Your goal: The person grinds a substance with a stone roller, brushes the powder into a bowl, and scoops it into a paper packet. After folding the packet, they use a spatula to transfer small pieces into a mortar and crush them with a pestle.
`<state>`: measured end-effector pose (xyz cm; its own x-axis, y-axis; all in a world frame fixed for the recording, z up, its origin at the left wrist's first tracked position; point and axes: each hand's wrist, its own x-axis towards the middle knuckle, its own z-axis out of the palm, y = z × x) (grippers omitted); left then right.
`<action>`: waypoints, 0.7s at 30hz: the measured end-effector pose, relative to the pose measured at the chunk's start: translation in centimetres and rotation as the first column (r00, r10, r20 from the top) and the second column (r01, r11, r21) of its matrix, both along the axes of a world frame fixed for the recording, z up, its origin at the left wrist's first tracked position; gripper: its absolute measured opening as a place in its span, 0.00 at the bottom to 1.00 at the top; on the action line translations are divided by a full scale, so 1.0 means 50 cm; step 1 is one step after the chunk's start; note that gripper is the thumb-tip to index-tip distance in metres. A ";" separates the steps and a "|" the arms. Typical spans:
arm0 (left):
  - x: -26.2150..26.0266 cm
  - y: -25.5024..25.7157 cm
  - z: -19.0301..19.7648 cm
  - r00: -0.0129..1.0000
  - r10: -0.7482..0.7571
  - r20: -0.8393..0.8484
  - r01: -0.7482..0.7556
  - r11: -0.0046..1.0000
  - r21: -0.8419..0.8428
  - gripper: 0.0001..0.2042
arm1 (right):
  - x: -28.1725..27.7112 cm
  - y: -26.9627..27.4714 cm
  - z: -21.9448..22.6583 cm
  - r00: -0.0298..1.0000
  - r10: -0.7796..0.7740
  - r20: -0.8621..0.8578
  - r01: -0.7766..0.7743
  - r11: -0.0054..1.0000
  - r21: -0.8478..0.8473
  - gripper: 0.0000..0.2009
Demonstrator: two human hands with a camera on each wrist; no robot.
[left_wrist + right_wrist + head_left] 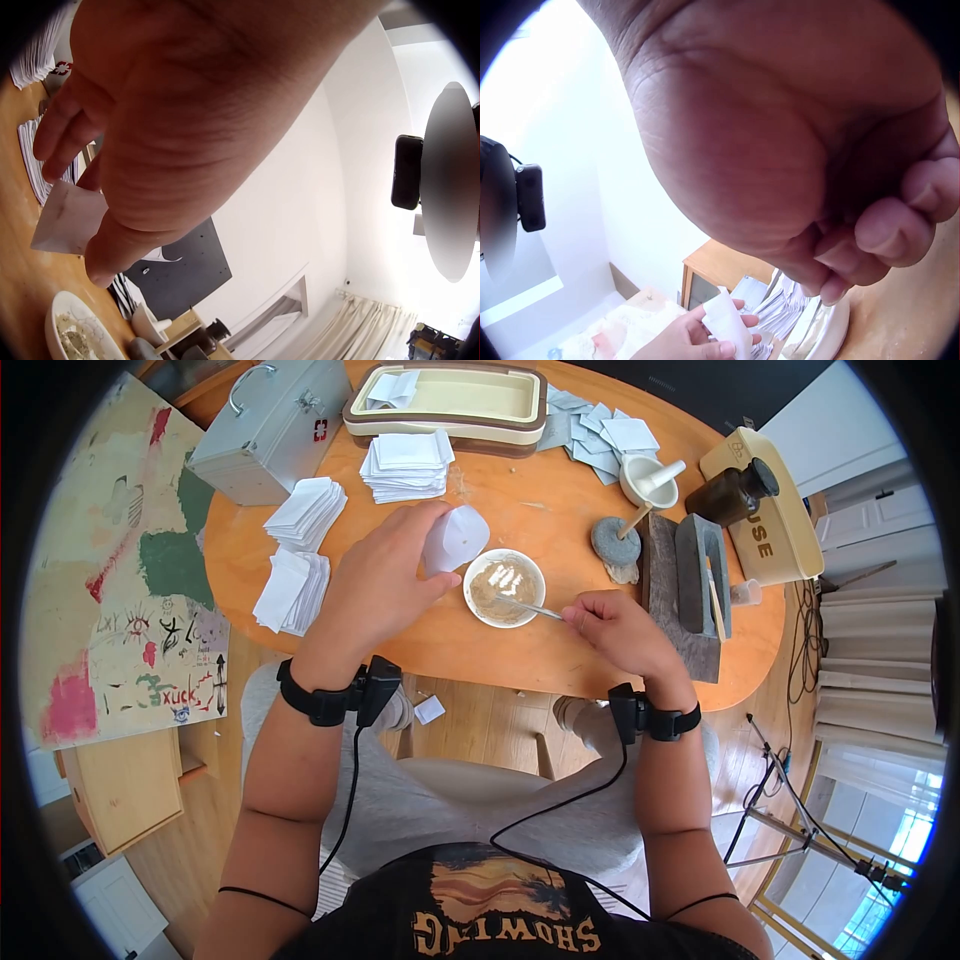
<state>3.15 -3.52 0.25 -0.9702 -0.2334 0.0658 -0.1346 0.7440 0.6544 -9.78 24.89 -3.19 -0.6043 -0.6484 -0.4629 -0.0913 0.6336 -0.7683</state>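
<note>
My left hand (385, 565) pinches a white paper packet (458, 540) between thumb and fingers, up beside the bowl's left rim. The packet's paper also shows in the left wrist view, under the fingers (66, 127). A small white bowl (543, 595) stands on the table with light brown powder (492, 582) in it and paler patches on top. From the right, my right hand (630, 635) grips the handle of a thin metal spoon (532, 607), whose end dips into the powder. In the right wrist view the curled fingers hide the spoon.
Folded white packets (405, 465) stand in stacks at the left and back. Behind are a cream tray (400, 422), a metal case (250, 445) and grey-blue papers (590, 435). Rightward sit a mortar (640, 485), a round stone (608, 545), a brown bottle (725, 495) and a grey trough (690, 575).
</note>
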 end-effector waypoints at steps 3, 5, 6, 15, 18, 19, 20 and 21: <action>0.001 -0.001 -0.008 1.000 -0.003 0.004 0.003 0.999 -0.033 0.35 | -0.004 0.008 0.032 0.999 -0.039 0.008 0.039 0.999 -0.019 0.17; 0.001 0.003 -0.006 1.000 0.000 0.011 0.001 0.999 -0.033 0.35 | -0.004 0.012 0.056 0.999 -0.044 0.009 0.044 0.998 -0.037 0.17; 0.000 0.004 -0.005 1.000 0.003 0.019 -0.002 1.000 -0.029 0.35 | -0.002 0.015 0.071 0.998 -0.070 -0.002 0.070 0.996 -0.051 0.17; -0.005 0.019 -0.009 0.996 -0.015 0.085 0.025 0.993 -0.114 0.34 | -0.017 0.037 0.097 0.989 -0.141 -0.046 0.132 0.980 -0.151 0.17; -0.005 0.034 -0.009 0.995 -0.035 0.098 0.046 0.993 -0.112 0.33 | -0.004 0.020 0.094 0.983 -0.120 -0.139 0.093 0.977 -0.190 0.16; -0.006 0.037 -0.012 0.995 -0.037 0.097 0.048 0.993 -0.111 0.33 | 0.005 0.010 0.092 0.967 -0.102 -0.235 0.052 0.977 -0.206 0.15; -0.006 0.039 -0.017 0.996 -0.060 0.072 0.068 0.991 -0.111 0.33 | 0.018 0.000 0.093 0.966 -0.103 -0.236 0.054 0.977 -0.206 0.15; -0.006 0.041 -0.020 0.995 -0.083 0.047 0.088 0.990 -0.111 0.32 | 0.034 -0.010 0.095 0.899 -0.086 -0.430 0.010 0.984 -0.176 0.14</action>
